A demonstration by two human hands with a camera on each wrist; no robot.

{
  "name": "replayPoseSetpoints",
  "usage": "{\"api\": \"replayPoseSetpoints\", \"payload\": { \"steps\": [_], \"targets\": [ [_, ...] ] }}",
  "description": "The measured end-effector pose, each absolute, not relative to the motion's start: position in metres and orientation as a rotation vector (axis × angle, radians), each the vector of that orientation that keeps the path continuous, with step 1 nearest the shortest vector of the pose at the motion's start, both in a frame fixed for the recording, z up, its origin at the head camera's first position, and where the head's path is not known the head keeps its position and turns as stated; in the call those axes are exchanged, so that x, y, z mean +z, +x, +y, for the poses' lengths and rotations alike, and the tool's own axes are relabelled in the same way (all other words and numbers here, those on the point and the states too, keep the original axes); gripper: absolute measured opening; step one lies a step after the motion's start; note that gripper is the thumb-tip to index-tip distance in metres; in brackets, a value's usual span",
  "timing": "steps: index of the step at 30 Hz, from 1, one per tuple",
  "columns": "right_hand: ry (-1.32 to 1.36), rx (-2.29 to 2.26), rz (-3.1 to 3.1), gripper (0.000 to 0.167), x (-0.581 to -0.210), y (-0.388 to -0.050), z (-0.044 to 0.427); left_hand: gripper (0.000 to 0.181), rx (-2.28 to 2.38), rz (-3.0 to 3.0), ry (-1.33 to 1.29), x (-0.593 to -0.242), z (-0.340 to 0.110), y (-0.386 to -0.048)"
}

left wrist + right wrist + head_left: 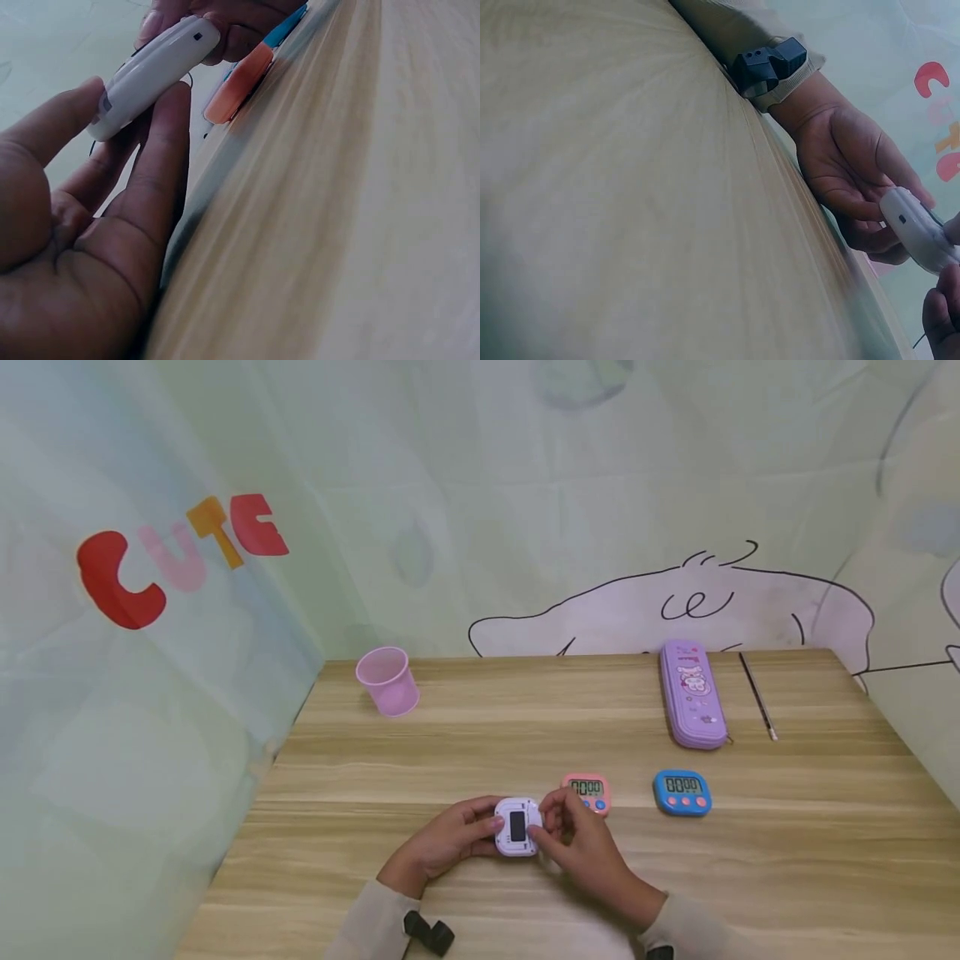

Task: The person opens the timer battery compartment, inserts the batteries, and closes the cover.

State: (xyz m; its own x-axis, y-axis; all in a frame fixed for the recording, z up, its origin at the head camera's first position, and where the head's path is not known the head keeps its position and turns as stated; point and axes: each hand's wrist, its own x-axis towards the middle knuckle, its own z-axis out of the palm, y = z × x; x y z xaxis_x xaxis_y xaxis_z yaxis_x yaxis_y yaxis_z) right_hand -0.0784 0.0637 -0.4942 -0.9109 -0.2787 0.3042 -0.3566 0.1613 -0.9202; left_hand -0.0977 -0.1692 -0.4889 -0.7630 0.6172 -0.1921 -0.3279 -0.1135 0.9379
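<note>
A white digital timer (pixel 517 827) is held just above the table's near middle, its back with a dark rectangle facing up. My left hand (pixel 450 842) grips its left edge, thumb on the upper face and fingers beneath, as the left wrist view of the timer (pixel 154 75) also shows. At the opposite edge my right hand (pixel 588 843) pinches it between thumb and curled fingers. Just behind the right hand lies a pink timer (pixel 587 785), partly hidden by that hand. To its right sits a blue timer (pixel 682 792), display up.
A pink cup (pixel 390 683) stands at the back left of the wooden table (pixel 360 760). Toward the back right lie a purple pencil case (pixel 693 697) and a dark pencil (pixel 758 697). A printed cloth (pixel 420 485) hangs behind the table and along its left side.
</note>
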Motion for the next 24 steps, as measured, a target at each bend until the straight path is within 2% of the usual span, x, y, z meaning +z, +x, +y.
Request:
{"api": "replayPoseSetpoints", "payload": {
  "steps": [10, 18, 24],
  "targets": [
    [0.691, 1.882, -2.336, 0.024, -0.489, -0.076, 0.061, 0.048, 1.961, 1.511, 0.36, -0.496, -0.172, -0.099],
    [0.678, 1.906, -2.333, 0.022, -0.459, -0.067, 0.064, 0.049, 1.957, 1.525, 0.364, -0.492, -0.17, -0.098],
    [0.666, 1.959, -2.373, 0.026, -0.482, -0.075, 0.065, 0.051, 1.955, 1.511, 0.337, -0.491, -0.17, -0.097]
  ]
}}
